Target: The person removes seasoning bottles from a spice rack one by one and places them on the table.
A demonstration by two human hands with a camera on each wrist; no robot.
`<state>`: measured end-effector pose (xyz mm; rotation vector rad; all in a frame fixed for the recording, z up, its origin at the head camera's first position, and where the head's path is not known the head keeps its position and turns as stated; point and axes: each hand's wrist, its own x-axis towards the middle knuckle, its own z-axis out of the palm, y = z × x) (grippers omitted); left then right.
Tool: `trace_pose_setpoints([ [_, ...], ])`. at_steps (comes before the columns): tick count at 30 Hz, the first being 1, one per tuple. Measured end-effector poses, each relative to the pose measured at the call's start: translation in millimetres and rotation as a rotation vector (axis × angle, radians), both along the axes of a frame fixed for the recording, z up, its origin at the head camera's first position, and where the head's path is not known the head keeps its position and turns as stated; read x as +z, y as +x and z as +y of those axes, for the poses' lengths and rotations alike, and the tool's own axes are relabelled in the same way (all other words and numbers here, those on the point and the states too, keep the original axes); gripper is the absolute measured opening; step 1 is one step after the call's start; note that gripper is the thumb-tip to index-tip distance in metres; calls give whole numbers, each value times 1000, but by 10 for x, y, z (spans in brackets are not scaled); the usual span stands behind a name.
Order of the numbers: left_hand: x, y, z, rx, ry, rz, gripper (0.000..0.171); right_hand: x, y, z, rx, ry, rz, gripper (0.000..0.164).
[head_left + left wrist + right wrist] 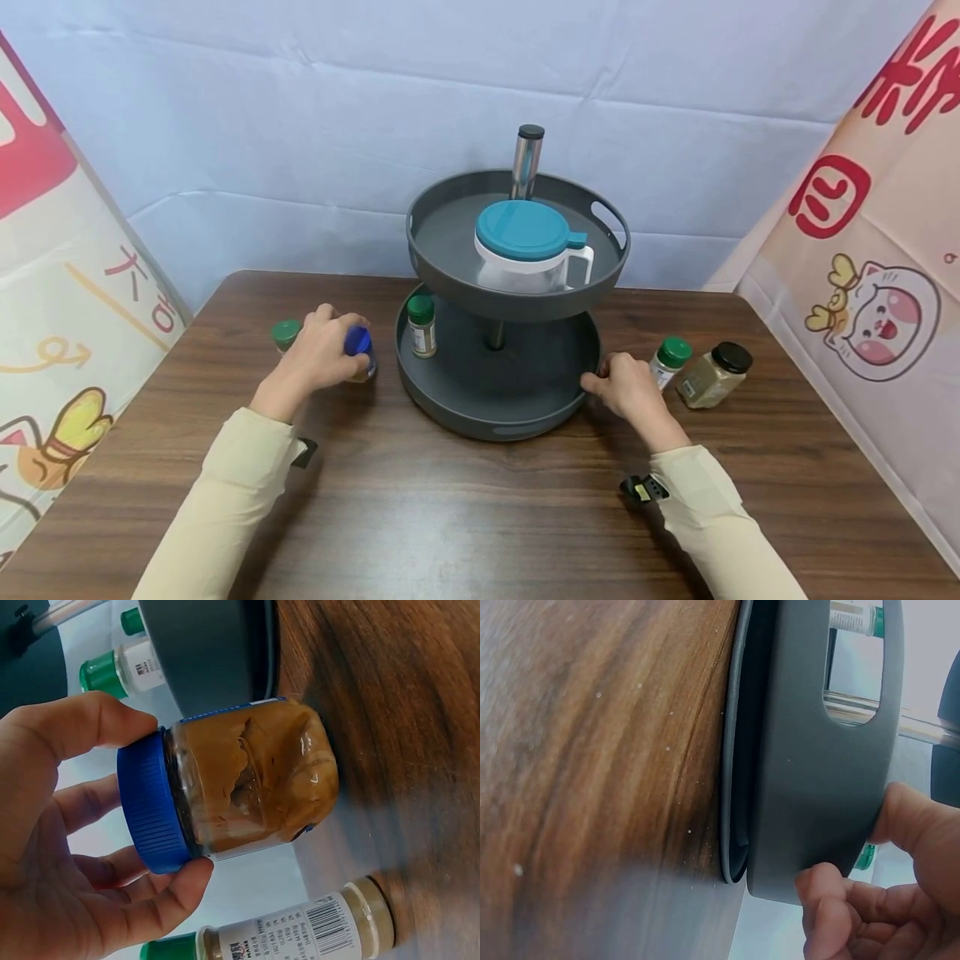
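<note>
My left hand (318,350) grips the blue lid of a clear jar of brown spread (255,776), its fingers and thumb round the lid. Whether the jar touches the table cannot be told. Beside that hand stands a green-capped spice bottle (286,333), partly hidden by it. A grey two-tier turntable rack (498,429) stands in the middle. My right hand (628,385) pinches the rim of its lower tray (810,787) at the right side, thumb over the edge and fingers against the outer wall. Another green-capped spice bottle (422,329) stands on the lower tray's left side.
On the upper tray sits a white pitcher with a teal lid (522,232), near a metal post (527,158). Right of my right hand are a green-capped bottle (671,358) and a black-lidded jar (712,377) of pale powder. Cloth (337,125) hangs behind the wooden table (450,517).
</note>
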<state>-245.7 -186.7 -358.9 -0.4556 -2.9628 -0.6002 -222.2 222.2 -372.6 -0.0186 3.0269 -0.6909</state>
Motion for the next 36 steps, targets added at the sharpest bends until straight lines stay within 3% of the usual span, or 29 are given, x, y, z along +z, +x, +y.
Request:
trace_pose_setpoints([
  [36,-42,-82,-16,18,-20,-41,50,-17,10,-3,-6,-10,-9,34],
])
